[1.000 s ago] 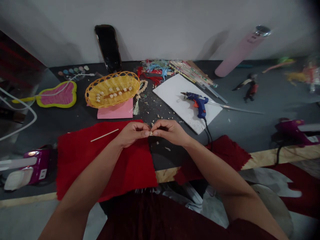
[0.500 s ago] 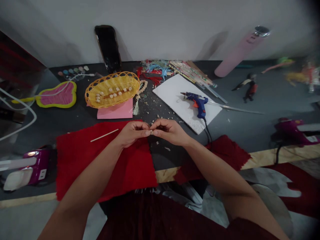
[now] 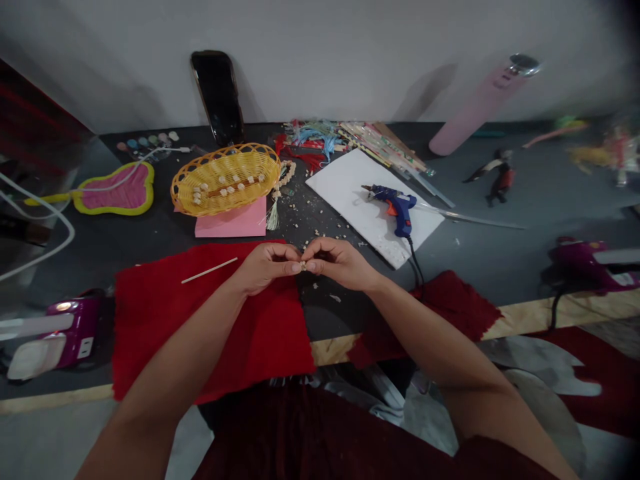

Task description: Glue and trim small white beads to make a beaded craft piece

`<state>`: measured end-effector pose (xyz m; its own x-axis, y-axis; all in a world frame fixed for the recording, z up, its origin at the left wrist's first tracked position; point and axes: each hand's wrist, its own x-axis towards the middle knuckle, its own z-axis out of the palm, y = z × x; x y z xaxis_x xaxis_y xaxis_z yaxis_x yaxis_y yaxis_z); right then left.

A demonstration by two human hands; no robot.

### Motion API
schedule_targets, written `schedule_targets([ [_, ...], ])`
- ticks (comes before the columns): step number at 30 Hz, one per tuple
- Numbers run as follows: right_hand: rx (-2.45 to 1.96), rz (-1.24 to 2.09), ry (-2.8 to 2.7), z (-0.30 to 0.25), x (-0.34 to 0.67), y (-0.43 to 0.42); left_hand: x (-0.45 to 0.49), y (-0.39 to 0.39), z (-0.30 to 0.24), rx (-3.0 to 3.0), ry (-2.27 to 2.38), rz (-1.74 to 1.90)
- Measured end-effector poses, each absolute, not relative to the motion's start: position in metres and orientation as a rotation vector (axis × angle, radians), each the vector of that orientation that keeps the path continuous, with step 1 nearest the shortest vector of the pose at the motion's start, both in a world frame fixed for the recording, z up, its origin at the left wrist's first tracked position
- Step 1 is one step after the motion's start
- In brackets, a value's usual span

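Between the fingertips of both hands is a small pale beige piece (image 3: 303, 266), too small to make out fully. My left hand (image 3: 270, 267) pinches it from the left, above the edge of a red cloth (image 3: 210, 333). From the right, my right hand (image 3: 340, 263) pinches the same piece with thumb and forefinger. A thin pale stick (image 3: 209, 271) lies on the cloth beside my left hand. Beyond the hands, a yellow woven basket (image 3: 240, 160) holds several similar small pale pieces. It rests on a pink block (image 3: 230, 227).
A blue glue gun (image 3: 397, 207) lies on a white board (image 3: 335, 175), its cord running toward me. Tassels and sticks (image 3: 320, 137) are heaped at the back. A phone (image 3: 217, 93) and a pink bottle (image 3: 480, 107) lean on the wall. Purple devices (image 3: 83, 333) flank the table.
The hands stay together at the same spot, with only a very slight shift of the fingertips around the small piece. Nothing else has visibly moved.
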<state>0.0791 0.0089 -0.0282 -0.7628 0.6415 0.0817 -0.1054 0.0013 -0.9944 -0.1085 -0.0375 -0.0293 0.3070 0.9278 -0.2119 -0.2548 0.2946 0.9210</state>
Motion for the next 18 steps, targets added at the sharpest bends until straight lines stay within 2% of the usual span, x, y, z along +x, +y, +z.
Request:
schedule_targets([
  [4,-0.523,1.84,-1.714,-0.0252,0.0806,0.0093,-0.1095,-0.0374,-0.0272,0.885,0.898,0.943],
  [11,-0.536,1.626,-1.816,-0.0227,0.0808,0.0091,-0.1121,-0.0369,-0.0294,0.921,0.872,0.946],
  [18,-0.552,1.628,-1.811,-0.0239,0.0784,0.0081,-0.1123,-0.0372,-0.0318,0.969,0.869,0.92],
])
